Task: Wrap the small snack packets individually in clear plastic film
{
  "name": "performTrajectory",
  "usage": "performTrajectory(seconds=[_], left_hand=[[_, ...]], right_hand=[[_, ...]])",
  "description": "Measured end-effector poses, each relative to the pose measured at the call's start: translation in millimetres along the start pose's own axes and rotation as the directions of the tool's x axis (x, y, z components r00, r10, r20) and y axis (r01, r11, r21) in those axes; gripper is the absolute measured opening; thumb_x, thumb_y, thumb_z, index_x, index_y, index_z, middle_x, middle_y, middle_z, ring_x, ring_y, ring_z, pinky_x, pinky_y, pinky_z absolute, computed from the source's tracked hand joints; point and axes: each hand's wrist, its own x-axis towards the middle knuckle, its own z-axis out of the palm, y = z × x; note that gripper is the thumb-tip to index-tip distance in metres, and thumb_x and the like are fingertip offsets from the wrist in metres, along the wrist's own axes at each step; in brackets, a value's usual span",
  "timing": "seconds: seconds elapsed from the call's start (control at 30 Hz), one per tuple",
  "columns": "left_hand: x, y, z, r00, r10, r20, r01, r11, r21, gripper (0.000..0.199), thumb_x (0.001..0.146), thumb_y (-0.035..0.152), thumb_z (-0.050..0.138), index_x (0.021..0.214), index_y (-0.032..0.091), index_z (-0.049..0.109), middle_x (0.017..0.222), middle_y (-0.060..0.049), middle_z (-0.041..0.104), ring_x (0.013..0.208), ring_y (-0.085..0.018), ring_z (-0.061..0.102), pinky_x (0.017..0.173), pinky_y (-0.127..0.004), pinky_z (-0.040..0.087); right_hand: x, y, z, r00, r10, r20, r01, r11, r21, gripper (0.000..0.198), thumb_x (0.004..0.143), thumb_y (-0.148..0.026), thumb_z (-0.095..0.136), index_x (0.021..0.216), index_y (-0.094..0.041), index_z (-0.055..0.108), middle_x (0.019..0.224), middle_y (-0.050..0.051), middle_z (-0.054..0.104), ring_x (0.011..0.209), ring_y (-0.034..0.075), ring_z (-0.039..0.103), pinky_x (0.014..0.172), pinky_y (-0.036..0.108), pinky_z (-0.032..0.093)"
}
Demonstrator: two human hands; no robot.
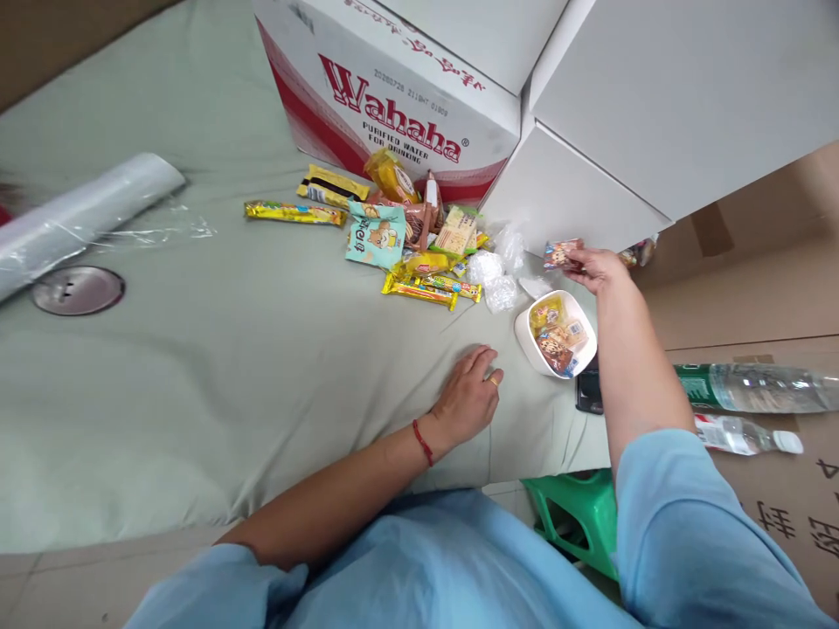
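My right hand pinches a small brown-and-red snack packet just above and behind a white square-cornered tub. Inside the tub lie several wrapped snacks, among them a yellow packet and a brown packet. My left hand rests on the pale green cloth left of the tub, fingers loosely bent and holding nothing. Beyond it is a loose pile of snacks, including a teal bag with a bear picture, yellow stick packets and crumpled clear plastic.
A Wahaha water carton stands behind the snacks, against white cabinets. At the left lie a plastic roll and a round metal disc. Bottles lie on cardboard at the right; a green stool stands below.
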Motion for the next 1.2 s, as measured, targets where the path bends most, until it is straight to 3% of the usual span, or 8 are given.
performTrajectory(seconds=[0.13,0.27,0.37,0.5,0.63,0.77,0.97,1.2], left_hand=[[3.6,-0.1,-1.8,0.999,-0.038,0.018,0.039,0.998,-0.040,0.024,0.092,0.011,0.057,0.110,0.013,0.072,0.138,-0.019,0.057,0.140,-0.034,0.049,0.117,-0.055,0.050],[4.8,-0.1,-2.0,0.997,-0.058,0.043,0.060,0.997,-0.043,0.022,0.092,0.011,0.057,0.108,0.011,0.072,0.135,-0.019,0.057,0.135,-0.034,0.051,0.116,-0.053,0.050],[5.6,-0.9,-1.6,0.995,-0.075,0.062,0.078,0.996,-0.037,0.023,0.091,0.010,0.058,0.108,0.011,0.072,0.132,-0.019,0.058,0.131,-0.033,0.053,0.114,-0.052,0.052],[6.1,-3.1,-1.3,0.993,-0.095,0.072,0.099,0.994,-0.050,0.022,0.090,0.009,0.057,0.106,0.014,0.071,0.128,-0.017,0.060,0.127,-0.031,0.054,0.111,-0.051,0.053],[6.4,-5.6,-1.4,0.991,-0.097,0.094,0.102,0.994,-0.048,0.019,0.091,0.009,0.057,0.102,0.015,0.071,0.123,-0.015,0.061,0.122,-0.029,0.055,0.109,-0.048,0.053],[7.5,-5.6,-2.4,0.987,-0.086,0.133,0.090,0.996,-0.020,0.015,0.092,0.011,0.056,0.097,0.015,0.070,0.119,-0.014,0.062,0.119,-0.029,0.054,0.108,-0.045,0.053],[8.3,-4.9,-2.0,0.989,-0.076,0.130,0.080,0.996,-0.029,0.016,0.092,0.011,0.055,0.095,0.016,0.070,0.112,-0.013,0.063,0.115,-0.029,0.055,0.103,-0.047,0.054],[8.1,-11.0,3.9,0.995,-0.090,0.035,0.094,0.985,-0.146,0.019,0.091,0.009,0.055,0.096,0.017,0.072,0.107,-0.012,0.065,0.111,-0.027,0.059,0.101,-0.047,0.056]], right_hand=[[-45.2,-4.1,-63.4,0.994,-0.096,-0.047,0.100,0.990,0.100,0.009,0.091,-0.014,0.078,0.095,-0.015,0.070,0.094,0.008,0.078,0.080,0.012,0.072,0.084,0.029,0.059],[-93.6,14.1,-89.7,0.986,-0.028,0.167,0.024,0.999,0.024,0.029,0.078,-0.028,0.091,0.100,-0.020,0.074,0.100,0.009,0.079,0.082,0.016,0.074,0.081,0.030,0.063],[-115.8,37.4,-69.5,0.968,0.021,0.250,-0.012,0.999,-0.038,0.052,0.064,-0.035,0.099,0.107,-0.024,0.072,0.090,0.003,0.078,0.078,0.020,0.075,0.077,0.036,0.067],[-125.5,70.6,-24.4,0.952,0.019,0.306,0.013,0.995,-0.102,0.050,0.071,-0.048,0.090,0.113,-0.025,0.073,0.100,0.005,0.080,0.090,0.026,0.078,0.083,0.043,0.068],[-122.2,96.7,-10.7,0.969,-0.152,0.193,0.192,0.959,-0.207,0.055,0.084,-0.061,0.071,0.124,-0.024,0.074,0.123,0.008,0.078,0.114,0.031,0.074,0.100,0.048,0.062],[-117.7,109.2,-17.2,0.926,-0.324,0.192,0.374,0.853,-0.364,0.058,0.094,-0.062,0.056,0.131,-0.021,0.074,0.128,0.010,0.077,0.119,0.030,0.071,0.107,0.047,0.054],[-133.7,106.7,-7.7,0.801,-0.579,0.154,0.499,0.503,-0.706,0.043,0.101,-0.045,0.048,0.120,-0.022,0.079,0.121,0.015,0.073,0.120,0.033,0.060,0.112,0.051,0.044],[-120.7,58.0,-7.1,0.732,-0.680,0.026,0.440,0.444,-0.781,0.040,0.102,-0.040,0.045,0.109,-0.019,0.078,0.112,0.017,0.073,0.108,0.032,0.058,0.104,0.047,0.045]])
